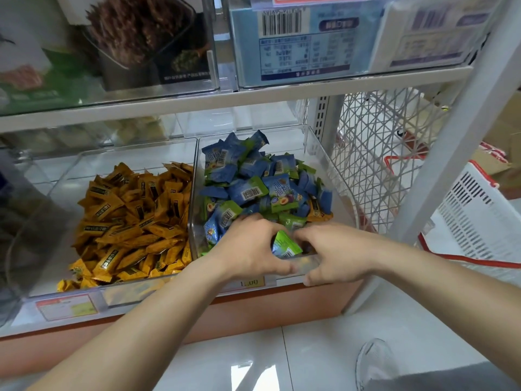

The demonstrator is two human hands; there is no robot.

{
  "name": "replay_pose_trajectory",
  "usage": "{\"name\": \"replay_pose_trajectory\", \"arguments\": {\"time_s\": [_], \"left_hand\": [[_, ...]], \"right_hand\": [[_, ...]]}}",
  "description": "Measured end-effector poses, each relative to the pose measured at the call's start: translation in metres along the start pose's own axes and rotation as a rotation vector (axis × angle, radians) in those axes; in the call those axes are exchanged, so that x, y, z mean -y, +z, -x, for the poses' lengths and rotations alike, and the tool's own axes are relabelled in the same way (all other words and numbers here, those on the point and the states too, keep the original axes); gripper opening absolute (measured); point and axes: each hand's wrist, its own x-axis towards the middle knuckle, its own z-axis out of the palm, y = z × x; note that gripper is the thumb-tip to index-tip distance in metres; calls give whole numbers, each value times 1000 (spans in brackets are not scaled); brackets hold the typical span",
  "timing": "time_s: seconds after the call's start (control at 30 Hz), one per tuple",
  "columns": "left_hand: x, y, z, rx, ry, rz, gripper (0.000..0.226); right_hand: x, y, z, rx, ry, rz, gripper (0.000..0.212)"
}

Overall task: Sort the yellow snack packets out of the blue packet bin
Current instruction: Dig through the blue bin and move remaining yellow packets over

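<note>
My left hand [251, 249] and right hand [338, 251] reach into the front of the clear blue packet bin [324, 153], fingers curled among wrappers; I cannot tell what they grip. A yellow packet [318, 213] peeks out at the right. It looks light, crinkly and slippery, so pinch its crimped end.

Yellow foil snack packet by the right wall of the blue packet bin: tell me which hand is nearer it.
Right. The right hand lies just in front of the yellow foil snack packet; the left hand is further to its left.
</note>
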Motion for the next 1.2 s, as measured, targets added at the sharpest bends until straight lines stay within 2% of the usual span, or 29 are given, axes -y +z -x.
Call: {"name": "replay_pose_trajectory", "arguments": {"time_s": [0.03, 0.1, 0.17, 0.3, 0.53, 0.6, 0.7, 0.83, 0.93, 1.1, 1.2], "left_hand": [[1, -2, 1, 5, -5, -7, 53], [2, -6, 4, 26, -3, -4, 56], [4, -14, 7, 41, 13, 60, 47], [10, -27, 11, 6, -35, 294, 14], [13, -23, 14, -152, -95, 490, 11], [14, -19, 14, -205, -102, 486, 10], [13, -13, 12, -244, -106, 446, 11], [16, -9, 12, -299, -97, 365, 22], [20, -13, 14, -339, -79, 350, 36], [19, -17, 12, -327, -79, 250, 11], [18, -17, 11, -320, -108, 231, 6]], "right_hand": [[1, 0, 0, 6, -7, -14, 62], [2, 2, 1, 9, -27, -39, 49], [5, 3, 0, 6, -10, -31, 41], [5, 4, -4, 53, -22, 24, 51], [3, 2, -4, 31, -46, -159, 44], [4, 1, -3, 25, -43, -193, 52], [8, 4, -5, 4, -45, -171, 44], [13, 8, -7, -52, -20, -188, 63], [13, 12, -10, -88, -11, -139, 48], [13, 12, -14, -51, 16, -123, 40], [13, 13, -15, 12, 53, -135, 40]]}}
